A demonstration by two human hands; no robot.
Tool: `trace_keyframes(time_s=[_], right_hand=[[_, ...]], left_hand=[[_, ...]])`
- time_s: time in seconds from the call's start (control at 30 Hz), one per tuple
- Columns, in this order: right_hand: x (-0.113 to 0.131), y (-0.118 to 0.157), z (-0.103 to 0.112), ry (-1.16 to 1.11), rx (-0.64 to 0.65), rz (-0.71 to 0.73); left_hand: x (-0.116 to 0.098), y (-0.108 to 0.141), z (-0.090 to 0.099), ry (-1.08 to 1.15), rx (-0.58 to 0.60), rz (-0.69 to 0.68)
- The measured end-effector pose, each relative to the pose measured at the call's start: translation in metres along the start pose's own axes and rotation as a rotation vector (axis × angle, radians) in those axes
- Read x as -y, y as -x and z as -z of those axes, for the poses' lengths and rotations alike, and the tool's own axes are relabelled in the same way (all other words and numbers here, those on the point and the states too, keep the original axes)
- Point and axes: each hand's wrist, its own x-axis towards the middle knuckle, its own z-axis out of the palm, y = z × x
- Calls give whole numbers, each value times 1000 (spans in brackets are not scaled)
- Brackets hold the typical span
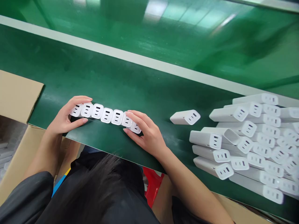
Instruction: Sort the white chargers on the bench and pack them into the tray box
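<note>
Several white chargers (107, 115) stand side by side in a row on the green table (149, 90), their slotted ends facing up. My left hand (67, 116) grips the left end of this row, thumb on the near side and fingers on the far side. At the right end, my right hand (146, 132) holds the last chargers between thumb and fingers, partly covering them. A single charger (185, 117) lies on its side to the right of my right hand.
A large pile of white chargers (255, 159) lies on the right side of the table. Cardboard (18, 93) rests at the left edge, with an open box below it. A pale strip (140, 58) crosses the far side. Something red (151, 186) shows beneath the near edge.
</note>
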Motion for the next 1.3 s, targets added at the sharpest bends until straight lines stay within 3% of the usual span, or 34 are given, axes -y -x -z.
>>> trace_keyframes(time_s=[0.33,1.3], right_hand=[[2,7,1,96,-82,177],[8,6,1,123,-164,207]], left_hand=[[-3,-3,1,-38,56,-18],[-3,-2,2,-11,30,22]])
